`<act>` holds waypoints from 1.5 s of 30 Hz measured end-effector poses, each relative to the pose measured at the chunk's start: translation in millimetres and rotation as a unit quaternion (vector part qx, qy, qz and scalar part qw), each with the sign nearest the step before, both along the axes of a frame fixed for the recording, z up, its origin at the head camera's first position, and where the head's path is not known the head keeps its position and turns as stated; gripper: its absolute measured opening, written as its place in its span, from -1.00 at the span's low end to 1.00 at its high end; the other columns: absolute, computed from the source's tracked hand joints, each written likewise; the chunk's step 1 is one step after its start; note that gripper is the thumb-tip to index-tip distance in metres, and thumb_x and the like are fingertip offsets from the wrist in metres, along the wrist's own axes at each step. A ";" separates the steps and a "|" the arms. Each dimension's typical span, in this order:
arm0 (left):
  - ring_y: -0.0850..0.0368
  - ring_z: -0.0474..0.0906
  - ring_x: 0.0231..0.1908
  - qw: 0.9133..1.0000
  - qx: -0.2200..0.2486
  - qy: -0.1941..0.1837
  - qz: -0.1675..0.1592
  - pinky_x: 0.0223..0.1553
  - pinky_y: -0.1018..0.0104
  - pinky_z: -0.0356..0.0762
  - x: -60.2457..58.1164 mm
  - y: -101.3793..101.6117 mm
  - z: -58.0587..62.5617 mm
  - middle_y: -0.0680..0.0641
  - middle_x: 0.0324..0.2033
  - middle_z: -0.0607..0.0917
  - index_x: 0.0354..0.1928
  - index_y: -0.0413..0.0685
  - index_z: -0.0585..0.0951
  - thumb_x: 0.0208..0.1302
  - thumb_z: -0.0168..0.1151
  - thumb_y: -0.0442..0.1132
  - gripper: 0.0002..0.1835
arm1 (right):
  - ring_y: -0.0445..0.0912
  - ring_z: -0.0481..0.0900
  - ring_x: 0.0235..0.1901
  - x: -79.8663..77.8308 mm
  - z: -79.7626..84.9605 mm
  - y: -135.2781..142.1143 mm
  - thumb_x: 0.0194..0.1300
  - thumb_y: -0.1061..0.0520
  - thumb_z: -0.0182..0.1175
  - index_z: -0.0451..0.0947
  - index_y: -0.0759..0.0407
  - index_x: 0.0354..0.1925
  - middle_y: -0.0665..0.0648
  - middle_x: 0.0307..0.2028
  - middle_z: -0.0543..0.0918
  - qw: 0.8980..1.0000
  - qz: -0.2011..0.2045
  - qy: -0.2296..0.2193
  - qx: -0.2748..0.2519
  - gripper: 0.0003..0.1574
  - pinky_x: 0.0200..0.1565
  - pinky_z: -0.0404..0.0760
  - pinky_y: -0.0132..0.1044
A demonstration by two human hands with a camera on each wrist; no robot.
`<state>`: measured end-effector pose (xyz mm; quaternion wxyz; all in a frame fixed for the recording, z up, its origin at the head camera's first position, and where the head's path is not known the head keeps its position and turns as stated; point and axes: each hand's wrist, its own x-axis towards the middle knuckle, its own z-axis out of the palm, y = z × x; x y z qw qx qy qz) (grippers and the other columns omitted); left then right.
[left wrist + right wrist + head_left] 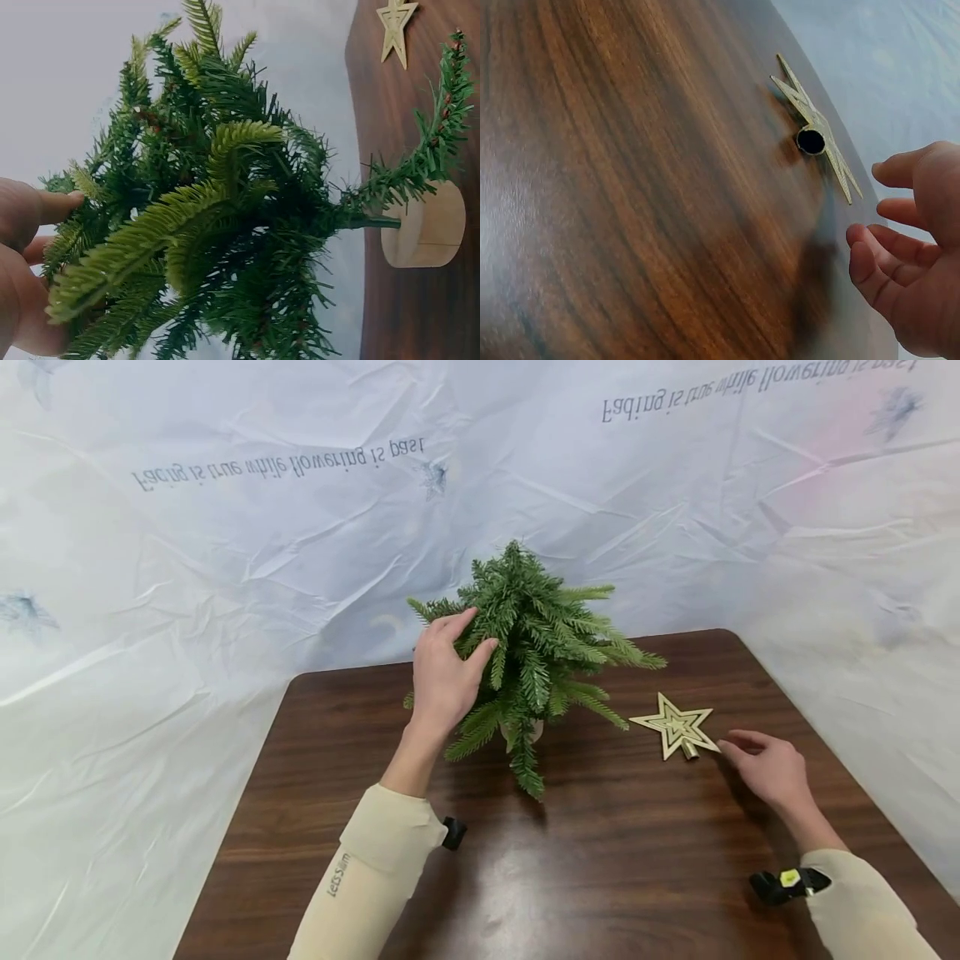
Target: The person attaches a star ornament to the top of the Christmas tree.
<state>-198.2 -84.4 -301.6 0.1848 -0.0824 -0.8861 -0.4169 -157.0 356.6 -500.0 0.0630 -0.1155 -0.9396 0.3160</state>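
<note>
The gold star (677,725), its socket (691,751) facing the near side, lies on the counter (600,860) just left of the nearer right hand (772,770), loosely bent and empty, while the left hand (442,677), fingers parted, only touches the tree (536,643).

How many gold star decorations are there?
1. The gold star is on the brown table, right of the little green tree in the head view. Another could be hidden behind the tree.

Glossy wood-grain table (600,868), bristly plastic-looking tree (532,627), smooth wooden base (426,236), glittery star (677,725), creased, sheeny backdrop (225,543)
</note>
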 end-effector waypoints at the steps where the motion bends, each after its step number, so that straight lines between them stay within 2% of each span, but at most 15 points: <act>1: -0.19 0.48 0.37 1.000 0.003 0.001 0.001 0.45 -0.11 0.38 -0.6 -0.6 -0.9 -0.19 0.32 0.62 0.46 -0.01 0.56 0.45 0.40 -0.13 -0.42 | 0.32 0.71 -0.09 -0.3 -0.2 -0.2 0.56 -0.15 0.18 0.61 0.42 0.23 0.48 -0.08 0.77 1.000 0.002 -0.004 -0.003 -0.32 -0.16 0.63 0.09; 3: -0.19 0.51 0.35 1.000 0.009 0.007 0.001 0.44 -0.12 0.39 -1.3 -1.7 -2.2 -0.19 0.30 0.64 0.45 -0.01 0.58 0.45 0.40 -0.13 -0.44 | 0.10 0.76 -0.32 -1.0 -0.8 -0.8 0.55 -0.15 0.20 0.58 0.44 0.26 0.35 -0.28 0.81 1.000 0.007 -0.013 -0.014 -0.30 -0.32 0.63 -0.10; 5: -0.19 0.54 0.33 1.000 0.017 0.017 0.001 0.42 -0.13 0.41 -1.7 -2.7 -3.4 -0.19 0.27 0.66 0.43 0.00 0.60 0.45 0.40 -0.14 -0.45 | -0.11 0.70 -0.51 -2.1 -1.7 -1.8 0.55 -0.14 0.21 0.56 0.45 0.28 0.20 -0.43 0.80 0.999 0.013 -0.022 -0.024 -0.29 -0.47 0.59 -0.27; 8: -0.19 0.56 0.31 0.999 0.028 0.031 0.000 0.41 -0.14 0.44 -2.4 -3.8 -5.5 -0.20 0.25 0.68 0.41 -0.02 0.62 0.43 0.42 -0.15 -0.46 | -0.22 0.65 -0.59 -3.8 -3.0 -3.1 0.55 -0.09 0.23 0.54 0.48 0.28 0.19 -0.37 0.79 0.999 0.018 -0.022 -0.036 -0.31 -0.54 0.62 -0.31; 12: -0.19 0.56 0.33 0.998 0.040 0.043 -0.004 0.42 -0.13 0.44 -3.4 -3.7 -9.2 -0.21 0.24 0.69 0.38 -0.04 0.64 0.39 0.45 -0.16 -0.46 | -0.20 0.65 -0.59 -4.8 -4.8 -3.2 0.53 0.00 0.24 0.55 0.49 0.26 0.29 -0.26 0.75 0.999 0.023 -0.019 -0.040 -0.39 -0.55 0.64 -0.28; 19: -0.15 0.55 0.36 0.997 0.074 0.035 -0.007 0.44 -0.09 0.45 -4.6 -2.6 -14.7 -0.18 0.23 0.72 0.33 -0.04 0.68 0.32 0.53 -0.13 -0.45 | -0.16 0.65 -0.59 -4.9 -7.9 -3.6 0.53 0.09 0.24 0.54 0.52 0.25 0.19 -0.38 0.72 0.998 0.036 -0.036 -0.049 -0.44 -0.55 0.64 -0.27; 28: -0.10 0.54 0.37 0.995 0.102 0.019 -0.008 0.44 -0.06 0.45 -5.9 -6.0 -18.6 -0.12 0.25 0.72 0.31 0.02 0.70 0.29 0.55 -0.06 -0.44 | -0.17 0.64 -0.58 -9.4 -6.3 -9.2 0.49 0.15 0.25 0.58 0.54 0.19 0.15 -0.45 0.70 0.998 0.036 -0.031 -0.046 -0.50 -0.56 0.65 -0.27; 34: -0.08 0.54 0.37 0.993 0.118 0.019 -0.021 0.45 -0.07 0.44 -7.0 -8.4 -23.0 -0.11 0.26 0.71 0.32 0.04 0.70 0.29 0.56 -0.05 -0.43 | -0.16 0.62 -0.57 -10.0 -6.2 -10.8 0.50 0.16 0.24 0.59 0.55 0.16 0.15 -0.46 0.69 0.998 0.028 -0.033 -0.040 -0.52 -0.57 0.63 -0.28; 45: -0.03 0.50 0.41 0.989 0.141 0.007 -0.047 0.47 -0.07 0.41 -6.5 -13.3 -25.3 -0.07 0.29 0.70 0.33 0.07 0.69 0.32 0.53 -0.06 -0.45 | -0.17 0.60 -0.53 -10.5 -7.2 -10.8 0.54 0.14 0.21 0.57 0.54 0.24 0.11 -0.44 0.72 0.994 0.015 -0.055 -0.090 -0.48 -0.54 0.62 -0.25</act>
